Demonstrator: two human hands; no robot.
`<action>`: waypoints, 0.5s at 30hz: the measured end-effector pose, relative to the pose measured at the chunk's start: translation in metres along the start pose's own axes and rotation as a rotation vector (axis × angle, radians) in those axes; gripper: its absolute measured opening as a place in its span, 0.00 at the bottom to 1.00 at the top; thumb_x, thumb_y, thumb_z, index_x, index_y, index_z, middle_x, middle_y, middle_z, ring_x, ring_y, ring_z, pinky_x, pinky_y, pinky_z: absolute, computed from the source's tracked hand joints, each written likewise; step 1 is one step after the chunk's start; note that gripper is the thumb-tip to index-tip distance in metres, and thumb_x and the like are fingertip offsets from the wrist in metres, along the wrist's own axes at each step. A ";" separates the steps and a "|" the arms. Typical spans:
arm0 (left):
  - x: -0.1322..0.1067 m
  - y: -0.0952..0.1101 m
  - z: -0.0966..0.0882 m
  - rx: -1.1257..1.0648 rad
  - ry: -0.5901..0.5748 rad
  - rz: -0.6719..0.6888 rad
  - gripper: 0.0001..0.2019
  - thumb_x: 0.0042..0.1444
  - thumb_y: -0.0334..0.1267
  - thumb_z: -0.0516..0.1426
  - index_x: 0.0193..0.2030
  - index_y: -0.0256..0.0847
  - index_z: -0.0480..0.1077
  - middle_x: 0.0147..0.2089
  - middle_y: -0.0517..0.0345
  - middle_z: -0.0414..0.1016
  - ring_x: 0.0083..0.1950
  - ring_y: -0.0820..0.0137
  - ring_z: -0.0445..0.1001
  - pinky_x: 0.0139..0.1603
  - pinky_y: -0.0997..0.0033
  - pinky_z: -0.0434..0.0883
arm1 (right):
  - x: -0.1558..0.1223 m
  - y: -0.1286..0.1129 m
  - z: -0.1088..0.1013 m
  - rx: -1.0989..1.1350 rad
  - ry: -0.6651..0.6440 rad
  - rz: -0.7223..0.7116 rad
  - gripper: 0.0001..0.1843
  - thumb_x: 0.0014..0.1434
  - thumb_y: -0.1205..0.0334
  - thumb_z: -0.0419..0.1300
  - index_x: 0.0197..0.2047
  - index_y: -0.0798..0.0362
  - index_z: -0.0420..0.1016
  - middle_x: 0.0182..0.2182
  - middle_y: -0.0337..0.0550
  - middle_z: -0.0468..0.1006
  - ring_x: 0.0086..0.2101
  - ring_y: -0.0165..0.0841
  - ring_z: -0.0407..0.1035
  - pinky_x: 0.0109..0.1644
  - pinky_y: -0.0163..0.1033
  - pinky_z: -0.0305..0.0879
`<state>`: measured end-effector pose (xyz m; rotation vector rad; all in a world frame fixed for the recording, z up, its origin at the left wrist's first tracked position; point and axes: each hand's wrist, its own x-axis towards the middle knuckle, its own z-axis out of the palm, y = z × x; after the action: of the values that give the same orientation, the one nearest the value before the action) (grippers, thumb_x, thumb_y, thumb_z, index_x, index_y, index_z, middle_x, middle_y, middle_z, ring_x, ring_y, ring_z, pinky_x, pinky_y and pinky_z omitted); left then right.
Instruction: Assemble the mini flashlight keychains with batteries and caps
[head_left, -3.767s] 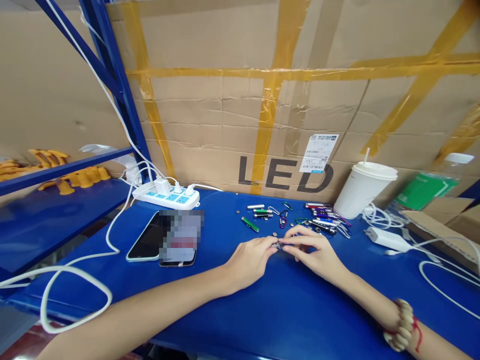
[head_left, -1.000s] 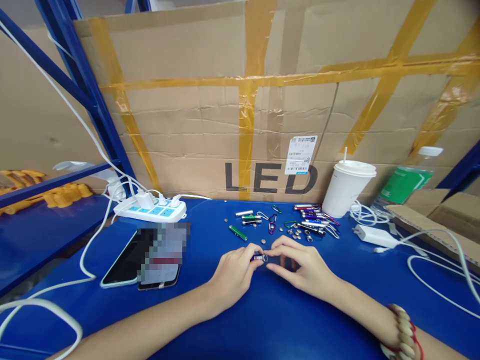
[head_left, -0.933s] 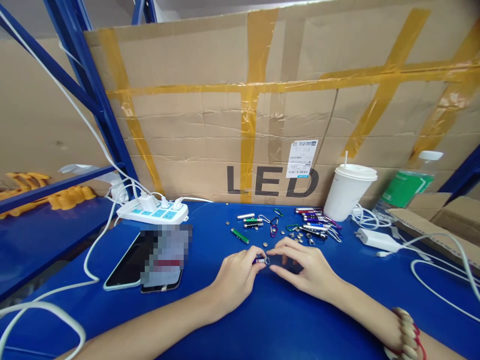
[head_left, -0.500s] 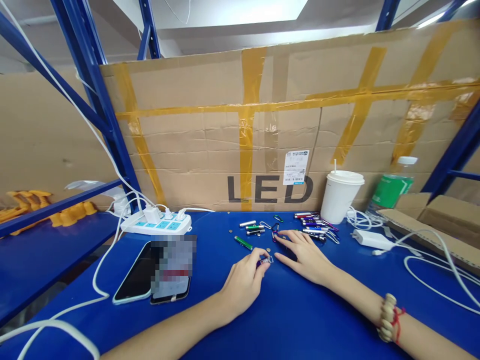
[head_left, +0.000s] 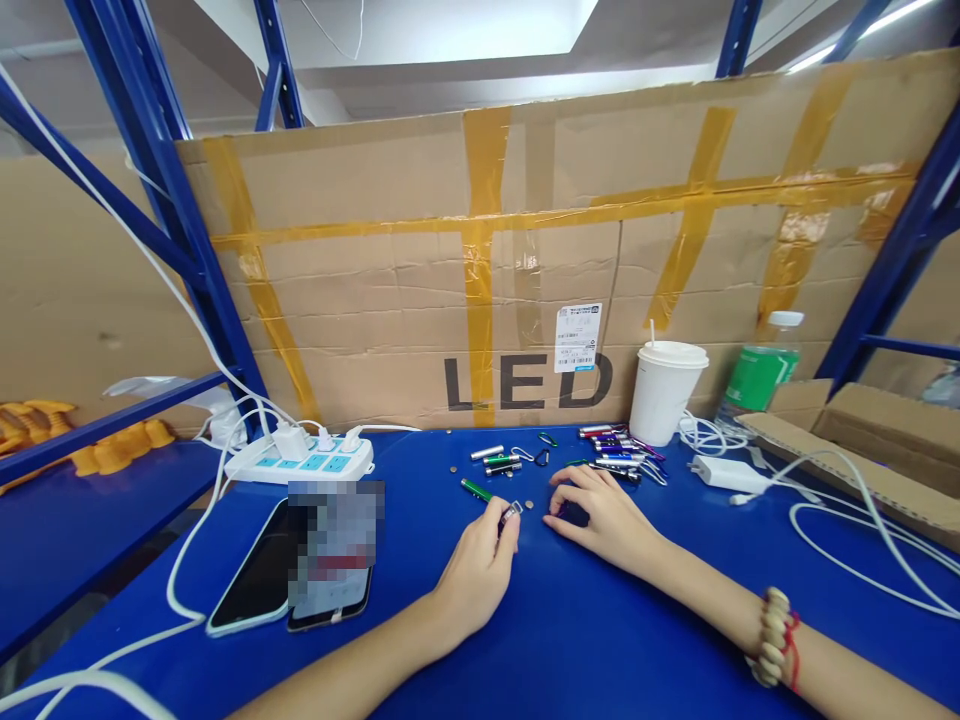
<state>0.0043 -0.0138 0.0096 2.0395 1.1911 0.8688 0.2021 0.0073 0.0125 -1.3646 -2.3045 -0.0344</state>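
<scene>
My left hand [head_left: 474,568] pinches a small flashlight piece with a silver end [head_left: 513,512] between thumb and fingers; most of it is hidden by the hand. Just beyond lies a green mini flashlight [head_left: 475,490]. My right hand [head_left: 600,512] rests on the table to the right, its fingers curled in toward the thumb. Something dark purple shows faintly inside that curl, too small to make out. Between the hands is a small round button cell [head_left: 529,505]. Behind are silver, green and black mini flashlights [head_left: 501,459], a black carabiner clip [head_left: 542,458] and a green carabiner clip [head_left: 548,439].
A pile of mini flashlights [head_left: 619,447] sits at the back right, before a white cup [head_left: 666,395] and a bottle [head_left: 763,365]. A charger [head_left: 727,473] trails white cable. Phones [head_left: 259,570] and a power strip [head_left: 300,460] are left; a cardboard wall [head_left: 405,310] stands behind.
My right hand has drawn back toward me from beside the black carabiner, its fingers curling. My left hand, still pinching the silver-ended piece, has shifted slightly left. The view has turned a little.
</scene>
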 end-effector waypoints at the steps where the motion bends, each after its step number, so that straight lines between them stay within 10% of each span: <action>1: 0.000 0.000 0.000 -0.005 -0.003 -0.011 0.15 0.61 0.44 0.38 0.30 0.41 0.56 0.26 0.62 0.63 0.28 0.73 0.62 0.31 0.73 0.58 | 0.000 0.001 0.000 0.014 -0.009 0.001 0.09 0.55 0.55 0.56 0.29 0.50 0.72 0.42 0.43 0.71 0.44 0.37 0.64 0.48 0.47 0.57; 15: 0.002 -0.004 0.005 -0.013 -0.033 -0.056 0.09 0.59 0.43 0.44 0.31 0.42 0.52 0.26 0.65 0.58 0.27 0.75 0.57 0.29 0.75 0.55 | -0.009 -0.008 -0.005 0.044 -0.094 -0.115 0.06 0.57 0.65 0.52 0.34 0.49 0.70 0.44 0.43 0.70 0.46 0.35 0.64 0.51 0.45 0.56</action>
<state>0.0073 -0.0112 0.0044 1.9929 1.2151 0.8108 0.2012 -0.0055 0.0148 -1.2357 -2.4450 0.0453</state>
